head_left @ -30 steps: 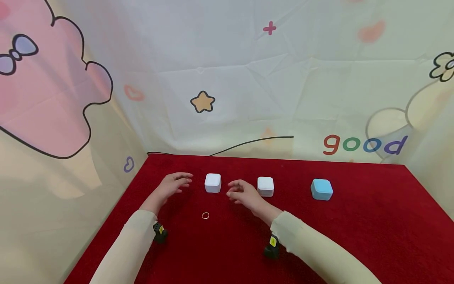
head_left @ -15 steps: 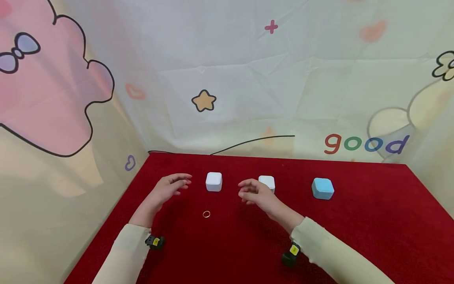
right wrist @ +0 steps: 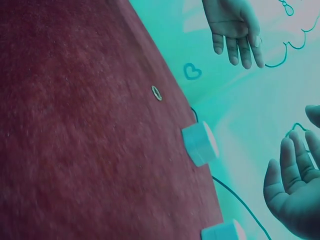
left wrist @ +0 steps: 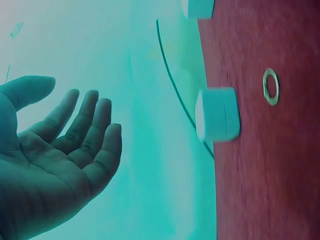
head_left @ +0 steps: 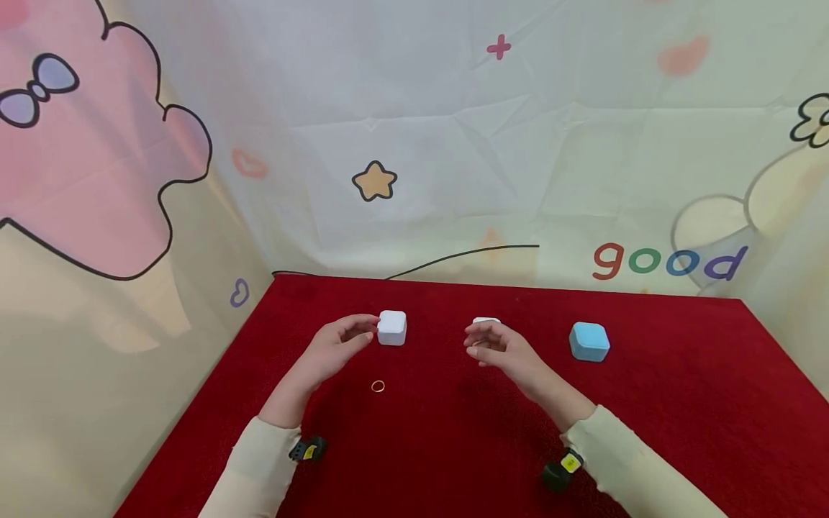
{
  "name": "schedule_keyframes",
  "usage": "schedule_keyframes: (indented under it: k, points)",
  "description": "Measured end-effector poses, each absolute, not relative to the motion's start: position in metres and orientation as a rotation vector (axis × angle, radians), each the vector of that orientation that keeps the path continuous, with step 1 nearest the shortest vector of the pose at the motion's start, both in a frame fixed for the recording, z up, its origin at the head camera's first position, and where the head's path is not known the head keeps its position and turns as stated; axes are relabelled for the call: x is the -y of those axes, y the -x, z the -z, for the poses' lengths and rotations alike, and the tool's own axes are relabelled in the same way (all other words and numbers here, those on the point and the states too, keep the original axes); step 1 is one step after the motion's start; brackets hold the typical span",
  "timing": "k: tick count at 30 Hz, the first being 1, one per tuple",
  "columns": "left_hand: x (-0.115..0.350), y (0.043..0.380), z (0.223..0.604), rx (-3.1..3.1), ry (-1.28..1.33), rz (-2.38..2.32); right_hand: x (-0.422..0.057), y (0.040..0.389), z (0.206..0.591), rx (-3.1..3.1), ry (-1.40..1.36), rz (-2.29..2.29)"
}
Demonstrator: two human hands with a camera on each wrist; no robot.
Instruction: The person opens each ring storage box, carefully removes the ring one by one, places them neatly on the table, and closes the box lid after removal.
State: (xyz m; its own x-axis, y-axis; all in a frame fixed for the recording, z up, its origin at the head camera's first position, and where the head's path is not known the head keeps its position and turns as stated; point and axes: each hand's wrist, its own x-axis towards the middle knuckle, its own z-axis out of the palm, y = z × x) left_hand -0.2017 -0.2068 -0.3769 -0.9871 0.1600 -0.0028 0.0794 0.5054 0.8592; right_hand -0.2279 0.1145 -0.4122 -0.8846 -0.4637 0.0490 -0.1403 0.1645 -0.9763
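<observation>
My left hand [head_left: 333,349] hovers beside the left white box [head_left: 392,329], fingers loosely bent and palm facing inward. In the head view its fingertips come right up to the box's left side; the left wrist view shows the palm [left wrist: 60,165] with nothing in it. My right hand [head_left: 514,360] is held over the red cloth in front of a second white box [head_left: 486,319], hiding most of it. The right wrist view shows its relaxed fingers [right wrist: 289,162] holding nothing. A thin gold ring [head_left: 378,391] lies on the cloth, nearer to me than the left box.
A light blue box [head_left: 589,342] stands farther right in the same row. Red cloth [head_left: 414,460] covers the table. A printed curtain [head_left: 440,180] hangs behind the table and along its sides. Each wrist carries a small black camera.
My left hand has moved right, up to the left white box. My right hand has drifted right, away from that box, and now covers most of the second one.
</observation>
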Motion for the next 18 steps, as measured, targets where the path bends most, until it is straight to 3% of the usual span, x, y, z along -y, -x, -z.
schedule_keyframes:
  k: [18]
  points:
    - [0.138, 0.22, 0.382, -2.592, -0.418, -1.503, -0.15, 0.233, 0.398, -2.335, 0.488, 1.802]
